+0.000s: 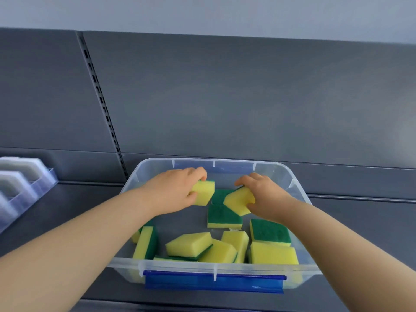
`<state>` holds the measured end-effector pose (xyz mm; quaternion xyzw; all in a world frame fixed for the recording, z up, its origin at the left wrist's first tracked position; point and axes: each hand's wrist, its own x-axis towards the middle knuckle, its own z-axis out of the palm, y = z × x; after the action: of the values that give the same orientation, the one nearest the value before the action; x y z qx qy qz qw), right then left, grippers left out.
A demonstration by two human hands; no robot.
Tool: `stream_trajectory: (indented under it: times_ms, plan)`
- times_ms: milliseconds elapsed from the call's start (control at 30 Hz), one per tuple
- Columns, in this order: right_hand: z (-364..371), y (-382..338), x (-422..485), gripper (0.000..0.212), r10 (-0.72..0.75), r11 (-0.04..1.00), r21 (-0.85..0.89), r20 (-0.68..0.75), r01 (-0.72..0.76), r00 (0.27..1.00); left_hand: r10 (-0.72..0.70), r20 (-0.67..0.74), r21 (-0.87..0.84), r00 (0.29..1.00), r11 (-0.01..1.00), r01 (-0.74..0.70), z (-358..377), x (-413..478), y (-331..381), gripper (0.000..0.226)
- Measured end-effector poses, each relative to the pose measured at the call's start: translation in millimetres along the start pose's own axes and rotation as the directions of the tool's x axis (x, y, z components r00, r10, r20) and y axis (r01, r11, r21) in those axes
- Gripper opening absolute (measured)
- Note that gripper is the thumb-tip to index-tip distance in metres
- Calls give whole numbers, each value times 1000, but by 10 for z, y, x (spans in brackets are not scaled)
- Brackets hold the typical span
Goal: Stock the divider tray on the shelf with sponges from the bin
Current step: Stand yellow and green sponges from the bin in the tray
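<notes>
The bin (300,194), clear plastic with a blue latch (213,284) on its near wall, sits on the grey shelf (67,208), its near wall close to the shelf's front edge and its far wall near the back panel (225,97). Both hands reach in toward the bin's far wall. The left hand (175,188) curls its fingers and thumb round the left sponge (203,194), yellow face toward the camera. The right hand (264,195) grips the right sponge (237,202), which is tilted with one corner pointing left. The two held sponges are near each other but apart. Loose sponges (189,245) crowd the bin's near wall and right side, some green side up. A patch of bin floor (180,221) shows between the left hand and the near pile. The tray (42,183) stands at the shelf's left edge, cut off by the frame and well apart from the bin, with a stretch of shelf between them. Its slots hold pale pieces too blurred to identify. The left forearm hides part of a sponge by the bin's left wall, and the latch blurs the bases of the nearest ones. A slotted upright (101,97) runs down the panel toward the bin's far left corner.
</notes>
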<state>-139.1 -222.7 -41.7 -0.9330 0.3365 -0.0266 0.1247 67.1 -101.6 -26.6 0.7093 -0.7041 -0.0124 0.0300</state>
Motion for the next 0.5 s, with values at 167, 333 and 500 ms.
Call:
stream_trajectory:
  times_ms: [167, 333, 500]
  plan:
    - [-38, -122, -57, 54, 7, 984, 176, -104, 11, 995, 9, -124, -105, 992, 994, -23, -55, -79, 96, 51]
    - [-87, -222, -182, 55, 57, 941, 337, -214, 19, 975, 18, -111, -90, 994, 996, -28, -30, -119, 149, 53]
    - [-60, -261, -292, 48, 99, 929, 371, -283, 13, 954, 20, -93, -164, 995, 986, -35, 34, -88, 205, 41]
